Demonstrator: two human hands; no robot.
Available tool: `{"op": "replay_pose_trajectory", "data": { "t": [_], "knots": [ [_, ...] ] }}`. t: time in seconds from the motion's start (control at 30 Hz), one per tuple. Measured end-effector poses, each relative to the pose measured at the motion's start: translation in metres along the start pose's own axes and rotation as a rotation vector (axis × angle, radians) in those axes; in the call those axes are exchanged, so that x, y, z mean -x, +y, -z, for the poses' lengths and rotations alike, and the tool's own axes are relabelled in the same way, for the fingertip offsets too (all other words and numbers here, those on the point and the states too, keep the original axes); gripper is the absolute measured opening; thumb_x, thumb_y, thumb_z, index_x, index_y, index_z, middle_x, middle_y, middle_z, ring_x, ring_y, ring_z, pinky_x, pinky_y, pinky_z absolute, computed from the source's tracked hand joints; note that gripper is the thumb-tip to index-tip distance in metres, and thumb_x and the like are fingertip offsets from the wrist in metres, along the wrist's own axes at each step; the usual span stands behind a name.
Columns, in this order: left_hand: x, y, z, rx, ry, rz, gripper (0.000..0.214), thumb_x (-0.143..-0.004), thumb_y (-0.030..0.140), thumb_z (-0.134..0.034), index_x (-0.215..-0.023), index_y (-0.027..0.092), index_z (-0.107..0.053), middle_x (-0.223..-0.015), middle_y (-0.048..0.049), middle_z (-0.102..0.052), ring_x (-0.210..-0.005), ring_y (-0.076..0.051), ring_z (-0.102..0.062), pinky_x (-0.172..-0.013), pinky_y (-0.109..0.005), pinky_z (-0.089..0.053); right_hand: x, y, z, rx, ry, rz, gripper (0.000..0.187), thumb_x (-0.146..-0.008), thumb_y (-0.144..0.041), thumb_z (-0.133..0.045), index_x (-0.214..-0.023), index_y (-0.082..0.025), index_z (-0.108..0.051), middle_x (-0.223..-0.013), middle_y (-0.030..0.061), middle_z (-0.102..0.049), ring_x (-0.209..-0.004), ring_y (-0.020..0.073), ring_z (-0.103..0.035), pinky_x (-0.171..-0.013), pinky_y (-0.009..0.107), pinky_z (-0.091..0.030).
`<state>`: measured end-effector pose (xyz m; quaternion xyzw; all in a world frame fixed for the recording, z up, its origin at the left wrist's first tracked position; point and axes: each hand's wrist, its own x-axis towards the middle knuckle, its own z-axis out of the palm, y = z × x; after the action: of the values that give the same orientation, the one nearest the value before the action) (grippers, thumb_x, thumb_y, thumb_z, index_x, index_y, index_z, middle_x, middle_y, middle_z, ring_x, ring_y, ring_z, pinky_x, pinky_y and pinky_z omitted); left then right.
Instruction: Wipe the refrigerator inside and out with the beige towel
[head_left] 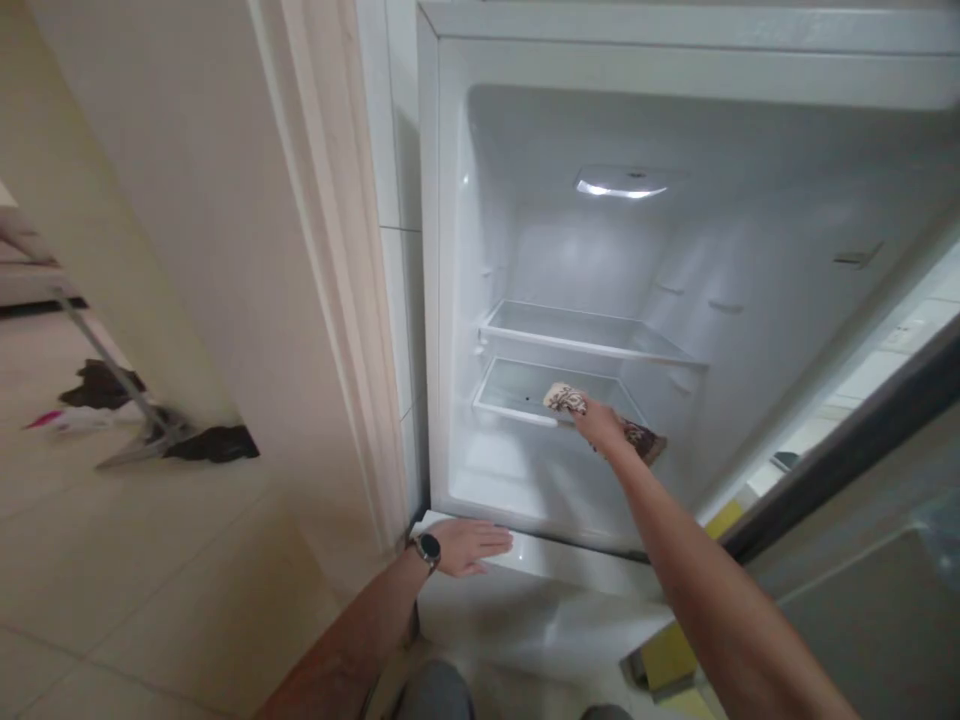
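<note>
My right hand (600, 424) reaches into an open white refrigerator (450, 300) with its fingers wrapped round a brown and cream patterned cloth (565, 398). Part of the cloth hangs out behind the hand, to the right. The hand is at the front edge of the lower glass shelf (510, 380), where a small dark speck lies on the glass. Above it sits another glass shelf (577, 325). My left hand (471, 545), with a watch on the wrist, lies flat with fingers stretched out on the white ledge (585, 565) below the compartment.
A lit lamp (622, 188) shines high inside the refrigerator. The opened door (862, 480) stands at the right. A door frame (330, 250) borders the left side. Dark cloths (217, 443) and a metal stand leg lie on the tiled floor (150, 540) beyond it.
</note>
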<state>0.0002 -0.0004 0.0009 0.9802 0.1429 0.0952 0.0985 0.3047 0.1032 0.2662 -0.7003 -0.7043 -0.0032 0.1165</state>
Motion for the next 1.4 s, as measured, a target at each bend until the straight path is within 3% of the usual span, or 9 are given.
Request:
{"op": "replay_pose_trajectory", "data": {
  "t": [0.07, 0.13, 0.2, 0.33, 0.43, 0.6, 0.87, 1.1, 1.4],
  "knots": [
    [0.000, 0.002, 0.002, 0.010, -0.009, 0.016, 0.066, -0.106, 0.041, -0.045, -0.165, 0.012, -0.038, -0.168, -0.0133, -0.041, -0.157, -0.028, -0.038, -0.134, -0.045, -0.029, -0.003, -0.017, 0.009, -0.010, 0.027, 0.034, 0.055, -0.107, -0.039, -0.035, -0.158, -0.028, -0.051, -0.143, 0.0168, -0.064, -0.138, 0.0368, -0.054, -0.117, 0.058, -0.042],
    [-0.001, 0.003, 0.004, 0.018, -0.019, 0.025, 0.066, -0.106, 0.041, -0.044, -0.166, 0.013, -0.038, -0.170, -0.0120, -0.039, -0.158, -0.027, -0.036, -0.134, -0.044, -0.027, -0.001, -0.040, 0.010, -0.009, 0.050, 0.084, 0.056, -0.107, -0.039, -0.035, -0.163, -0.034, -0.043, -0.157, 0.0141, -0.053, -0.151, 0.0404, -0.039, -0.120, 0.068, -0.033],
    [-0.001, 0.004, 0.005, 0.022, -0.022, 0.023, 0.067, -0.106, 0.042, -0.044, -0.166, 0.013, -0.037, -0.170, -0.0124, -0.038, -0.158, -0.028, -0.036, -0.135, -0.044, -0.027, 0.005, -0.066, 0.002, -0.004, 0.022, 0.150, 0.058, -0.106, -0.041, -0.044, -0.164, -0.044, -0.037, -0.169, 0.0078, -0.039, -0.159, 0.0454, -0.021, -0.118, 0.080, -0.021],
    [-0.003, 0.002, 0.004, 0.032, -0.003, 0.004, 0.067, -0.104, 0.040, -0.047, -0.164, 0.011, -0.040, -0.167, -0.0157, -0.043, -0.155, -0.032, -0.041, -0.133, -0.047, -0.032, 0.013, -0.105, -0.026, -0.003, -0.142, 0.218, 0.066, -0.098, -0.049, -0.063, -0.159, -0.057, -0.039, -0.175, 0.0008, -0.026, -0.156, 0.0576, -0.018, -0.108, 0.093, -0.014],
    [-0.003, 0.000, 0.000, 0.046, 0.019, -0.013, 0.068, -0.103, 0.038, -0.050, -0.164, 0.011, -0.041, -0.165, -0.0178, -0.045, -0.153, -0.034, -0.044, -0.132, -0.048, -0.032, 0.008, -0.113, -0.037, -0.015, -0.189, 0.210, 0.064, -0.100, -0.054, -0.057, -0.160, -0.055, -0.038, -0.177, 0.0005, -0.019, -0.156, 0.0610, -0.013, -0.107, 0.095, -0.011],
    [-0.002, 0.000, -0.004, 0.056, 0.046, -0.012, 0.073, -0.100, 0.034, -0.055, -0.167, 0.017, -0.035, -0.166, -0.0154, -0.044, -0.154, -0.034, -0.043, -0.133, -0.047, -0.032, -0.021, -0.118, -0.038, -0.058, -0.230, 0.163, 0.057, -0.101, -0.055, -0.051, -0.157, -0.048, -0.049, -0.174, 0.0055, -0.026, -0.155, 0.0608, -0.015, -0.107, 0.094, -0.016],
    [-0.006, 0.002, 0.002, 0.024, -0.020, -0.046, 0.072, -0.103, 0.039, -0.055, -0.166, 0.010, -0.037, -0.165, -0.0192, -0.044, -0.153, -0.035, -0.044, -0.131, -0.049, -0.037, -0.092, -0.134, -0.059, -0.130, -0.212, 0.076, 0.055, -0.098, -0.056, -0.054, -0.151, -0.042, -0.059, -0.167, 0.0096, -0.039, -0.155, 0.0573, -0.022, -0.111, 0.088, -0.020],
    [-0.009, 0.008, 0.005, -0.142, -0.066, -0.045, 0.059, -0.104, 0.038, -0.053, -0.159, 0.018, -0.051, -0.162, -0.0114, -0.051, -0.153, -0.025, -0.045, -0.125, -0.042, -0.045, -0.160, -0.142, -0.076, -0.154, -0.184, -0.031, 0.064, -0.095, -0.052, -0.061, -0.152, -0.024, -0.058, -0.159, 0.0239, -0.048, -0.155, 0.0548, -0.026, -0.111, 0.085, -0.024],
    [-0.006, 0.015, 0.012, -0.535, -0.051, -0.131, 0.056, -0.110, 0.047, -0.032, -0.149, 0.026, -0.066, -0.163, -0.0028, -0.050, -0.154, -0.017, -0.042, -0.123, -0.030, -0.045, -0.194, -0.148, -0.074, -0.167, -0.208, -0.028, 0.068, -0.103, -0.056, -0.044, -0.166, -0.032, -0.039, -0.168, 0.0181, -0.037, -0.159, 0.0559, -0.009, -0.110, 0.090, -0.017]
  ]
}}
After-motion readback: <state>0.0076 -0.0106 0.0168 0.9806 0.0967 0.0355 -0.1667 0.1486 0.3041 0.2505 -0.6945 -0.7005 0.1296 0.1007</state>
